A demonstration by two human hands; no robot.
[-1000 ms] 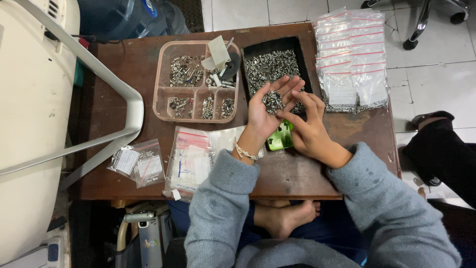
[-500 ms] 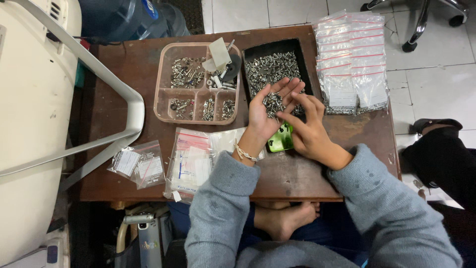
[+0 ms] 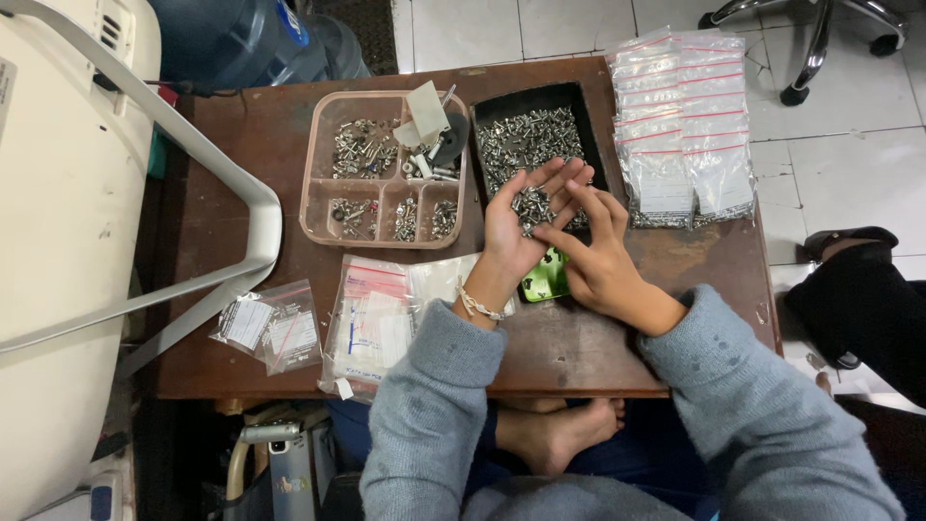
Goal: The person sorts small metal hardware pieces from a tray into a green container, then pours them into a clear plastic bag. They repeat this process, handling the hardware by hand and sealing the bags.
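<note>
My left hand [image 3: 514,227] is held palm up over the near end of a black tray [image 3: 488,104], cupping a small heap of silver screws [image 3: 531,205]. My right hand [image 3: 598,259] lies beside it, its fingertips reaching into that heap; whether it pinches a screw I cannot tell. The black tray holds many more loose screws [image 3: 531,135]. A small green object [image 3: 546,278] lies on the table under both hands, partly hidden.
A pink divided tray [image 3: 315,174] with sorted screws and small parts sits left of the black tray. Stacked clear zip bags [image 3: 683,116] lie at the right, more zip bags [image 3: 371,314] and two small bags [image 3: 270,323] near the front edge. A white frame [image 3: 193,145] crosses the left side.
Both hands stay over the black tray; the right fingers have shifted slightly within the heap on the left palm. The view has drifted a little.
</note>
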